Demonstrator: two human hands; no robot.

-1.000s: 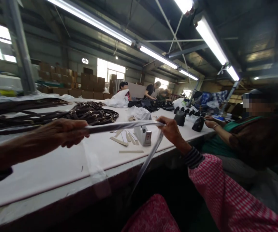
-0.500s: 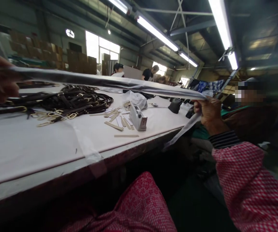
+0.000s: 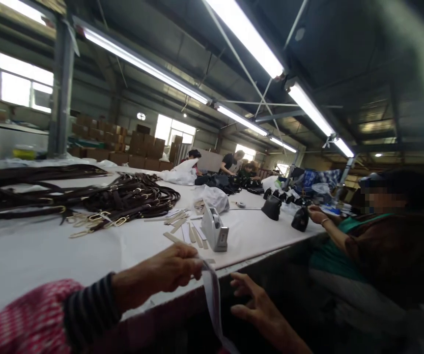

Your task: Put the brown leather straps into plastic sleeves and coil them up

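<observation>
My left hand [image 3: 163,270] pinches one end of a long translucent whitish plastic strip [image 3: 213,300] just over the table's front edge. From those fingers the strip hangs down past the edge, and its lower end runs out at the bottom of the view. To the right of the strip is my right hand [image 3: 252,302], fingers apart and curved, with nothing visible in it. A grey tape dispenser [image 3: 215,228] stands on the white table [image 3: 82,265] beyond my left hand. Near it lie several flat beige strips [image 3: 177,225].
Dark straps with metal buckles [image 3: 134,196] are heaped at the left. A clear plastic bag [image 3: 215,196] sits behind the dispenser. Dark pouches [image 3: 271,207] stand at the right, where a co-worker [image 3: 374,250] holds one. Other people work farther back.
Both hands have come down from holding the strip stretched across the view. My right hand has let go of it, and the strip now hangs from my left. The view has tilted up.
</observation>
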